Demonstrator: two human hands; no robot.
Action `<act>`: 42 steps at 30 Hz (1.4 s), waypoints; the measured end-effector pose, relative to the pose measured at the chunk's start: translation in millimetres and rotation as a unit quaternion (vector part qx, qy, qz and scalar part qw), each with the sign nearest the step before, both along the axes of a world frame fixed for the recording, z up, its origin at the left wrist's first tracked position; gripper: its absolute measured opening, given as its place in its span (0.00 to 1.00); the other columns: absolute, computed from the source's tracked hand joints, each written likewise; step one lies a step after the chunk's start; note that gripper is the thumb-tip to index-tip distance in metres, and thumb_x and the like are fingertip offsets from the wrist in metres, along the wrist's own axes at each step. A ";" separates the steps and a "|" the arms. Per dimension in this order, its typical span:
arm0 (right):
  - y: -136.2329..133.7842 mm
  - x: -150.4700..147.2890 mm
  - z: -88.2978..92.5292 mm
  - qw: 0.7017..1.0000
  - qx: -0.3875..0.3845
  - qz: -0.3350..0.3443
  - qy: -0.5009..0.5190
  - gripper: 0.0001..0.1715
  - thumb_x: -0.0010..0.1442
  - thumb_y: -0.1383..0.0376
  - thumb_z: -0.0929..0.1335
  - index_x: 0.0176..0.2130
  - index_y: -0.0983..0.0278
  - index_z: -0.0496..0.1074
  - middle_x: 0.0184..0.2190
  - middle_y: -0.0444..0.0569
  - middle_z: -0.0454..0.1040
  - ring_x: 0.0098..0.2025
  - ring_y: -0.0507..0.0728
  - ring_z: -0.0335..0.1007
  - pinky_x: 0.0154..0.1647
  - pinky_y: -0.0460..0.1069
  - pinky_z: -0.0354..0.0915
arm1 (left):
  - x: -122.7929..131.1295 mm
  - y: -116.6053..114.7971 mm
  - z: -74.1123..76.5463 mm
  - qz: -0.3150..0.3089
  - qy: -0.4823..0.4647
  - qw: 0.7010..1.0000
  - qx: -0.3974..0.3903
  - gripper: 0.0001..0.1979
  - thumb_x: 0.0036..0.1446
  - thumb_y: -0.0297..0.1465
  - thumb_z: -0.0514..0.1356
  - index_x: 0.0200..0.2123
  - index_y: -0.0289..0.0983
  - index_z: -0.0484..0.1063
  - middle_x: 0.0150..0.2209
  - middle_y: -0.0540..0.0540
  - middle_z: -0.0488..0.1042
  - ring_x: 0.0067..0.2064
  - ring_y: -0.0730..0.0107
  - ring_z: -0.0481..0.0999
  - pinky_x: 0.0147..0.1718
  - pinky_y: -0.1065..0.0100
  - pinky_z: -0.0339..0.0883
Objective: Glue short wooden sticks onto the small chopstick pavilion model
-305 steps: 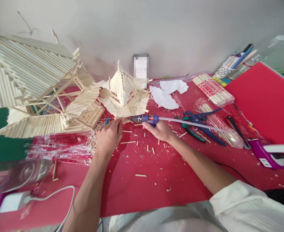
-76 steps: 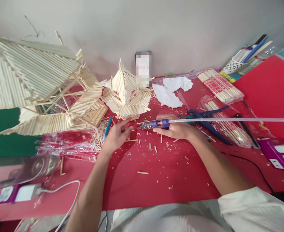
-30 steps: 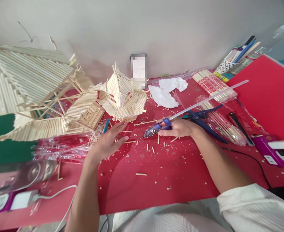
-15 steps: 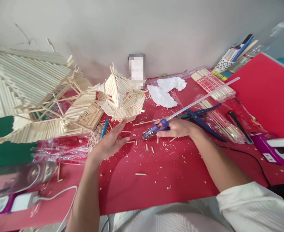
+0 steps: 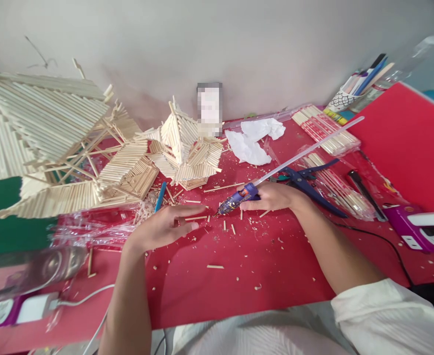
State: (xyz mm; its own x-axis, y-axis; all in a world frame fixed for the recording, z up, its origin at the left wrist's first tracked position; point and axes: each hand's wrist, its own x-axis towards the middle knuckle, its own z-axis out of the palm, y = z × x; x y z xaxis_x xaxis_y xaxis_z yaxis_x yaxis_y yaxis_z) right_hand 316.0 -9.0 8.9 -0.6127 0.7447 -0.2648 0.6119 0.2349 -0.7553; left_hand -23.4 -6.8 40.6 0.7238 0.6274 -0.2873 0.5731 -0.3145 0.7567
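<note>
In the head view, my right hand (image 5: 274, 197) is wrapped round a blue hot glue gun (image 5: 241, 197). Its nozzle points down and left toward the tabletop, and a long clear glue stick (image 5: 309, 150) sticks out of its back. To the left, my left hand (image 5: 168, 224) hovers low over the table, fingers apart and holding nothing. Its fingertips are near a short thin wooden stick (image 5: 196, 218) beside the nozzle. Beyond the hands stands a small pavilion-like model (image 5: 182, 158) built of thin sticks.
A larger stick-built house (image 5: 50, 116) fills the left. Blue cutting pliers (image 5: 309, 187), bundled chopsticks (image 5: 327, 130) and a black marker-like tool (image 5: 366, 195) lie right. Crumpled tissue (image 5: 251, 148) and a phone (image 5: 209, 108) are at the back. A cable (image 5: 383, 236) runs right; shavings litter the red table (image 5: 239, 301).
My left hand has drawn back from the small model's base toward me, and its fingers have swung toward the glue gun's nozzle. My right hand and the glue gun have barely moved.
</note>
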 end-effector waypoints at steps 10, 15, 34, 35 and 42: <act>0.2 3.6 -5.6 1.000 0.030 -0.003 -0.002 0.25 0.65 0.43 0.68 0.39 0.59 0.81 0.32 0.45 0.79 0.34 0.57 0.72 0.37 0.49 0.62 | -16.7 5.0 -5.1 0.112 -0.022 0.972 0.205 0.09 0.67 0.32 0.52 0.31 0.41 0.56 0.26 0.55 0.60 0.27 0.75 0.59 0.29 0.70 0.58; -0.3 1.1 -1.8 1.000 0.012 0.001 -0.004 0.26 0.65 0.42 0.67 0.40 0.60 0.80 0.35 0.46 0.79 0.36 0.58 0.73 0.38 0.49 0.63 | -20.5 9.6 -13.4 0.067 -0.032 0.962 0.261 0.07 0.68 0.30 0.46 0.35 0.41 0.59 0.33 0.48 0.67 0.35 0.68 0.68 0.39 0.66 0.65; -1.6 -15.9 -9.7 0.987 0.123 -0.091 0.039 0.25 0.66 0.42 0.66 0.38 0.60 0.73 0.36 0.48 0.77 0.38 0.59 0.72 0.39 0.50 0.62 | 24.7 6.7 -34.4 0.240 0.298 0.852 0.356 0.23 0.69 0.47 0.50 0.37 0.42 0.80 0.30 0.40 0.80 0.34 0.56 0.79 0.29 0.66 0.55; -1.8 -19.3 -10.1 0.983 0.140 -0.106 0.044 0.26 0.66 0.42 0.66 0.36 0.60 0.71 0.34 0.48 0.75 0.36 0.58 0.70 0.38 0.50 0.61 | 25.6 7.0 -36.6 0.246 0.293 0.850 0.362 0.23 0.69 0.48 0.50 0.37 0.42 0.80 0.30 0.40 0.80 0.33 0.56 0.79 0.30 0.65 0.54; -7.4 -46.3 -17.1 0.962 0.233 -0.129 0.058 0.25 0.70 0.44 0.64 0.37 0.61 0.72 0.37 0.50 0.74 0.37 0.58 0.70 0.36 0.50 0.59 | 26.2 6.6 -35.2 0.251 0.290 0.850 0.362 0.21 0.69 0.46 0.50 0.40 0.42 0.80 0.30 0.41 0.80 0.32 0.58 0.78 0.29 0.66 0.51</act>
